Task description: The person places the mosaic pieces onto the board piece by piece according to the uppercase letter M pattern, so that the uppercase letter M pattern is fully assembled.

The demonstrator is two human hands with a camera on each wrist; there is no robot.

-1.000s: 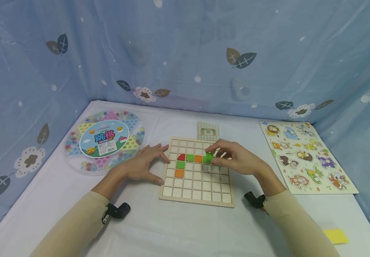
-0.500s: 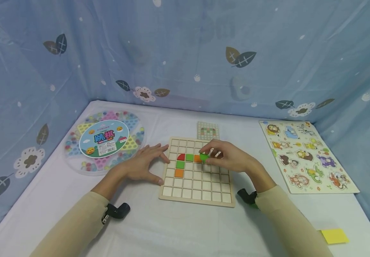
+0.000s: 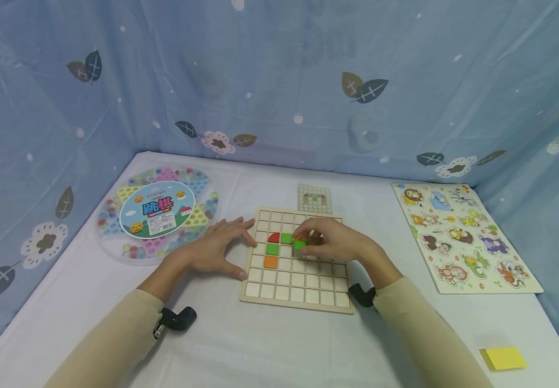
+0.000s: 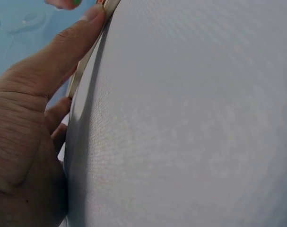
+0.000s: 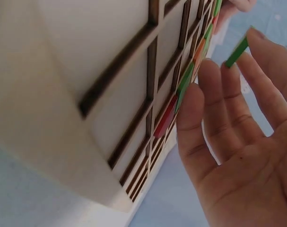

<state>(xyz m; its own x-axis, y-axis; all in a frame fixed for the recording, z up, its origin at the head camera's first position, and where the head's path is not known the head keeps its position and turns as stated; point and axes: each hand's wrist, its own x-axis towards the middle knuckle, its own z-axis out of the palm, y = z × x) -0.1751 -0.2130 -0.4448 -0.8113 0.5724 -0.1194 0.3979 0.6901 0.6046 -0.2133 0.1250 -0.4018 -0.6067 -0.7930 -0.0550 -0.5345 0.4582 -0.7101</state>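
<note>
My right hand [image 3: 332, 241] pinches a green square tile [image 3: 299, 244] between thumb and fingertip, above a wooden grid board [image 3: 298, 306]. In the right wrist view the held green tile [image 5: 237, 52] stands edge-on, apart from the board. A red quarter-round tile [image 3: 274, 237], a flat green tile [image 3: 286, 238] and an orange tile [image 3: 270, 262] lie in the cells. More tiles, including a red one [image 5: 165, 117], sit partly under the right hand. My left hand [image 3: 216, 251] has its fingers spread, with thumb and index finger touching the board's left edge.
Behind the board lies a small pattern card [image 3: 315, 199]. A round marble game box [image 3: 158, 209] is at the left. An animal puzzle board [image 3: 463, 240] lies at the right, with a yellow pad [image 3: 504, 358] nearer me. A blue curtain [image 3: 279, 81] surrounds the table.
My right hand has moved left across the board and slightly nearer me, carrying the green tile. The left hand stays at the board's left edge.
</note>
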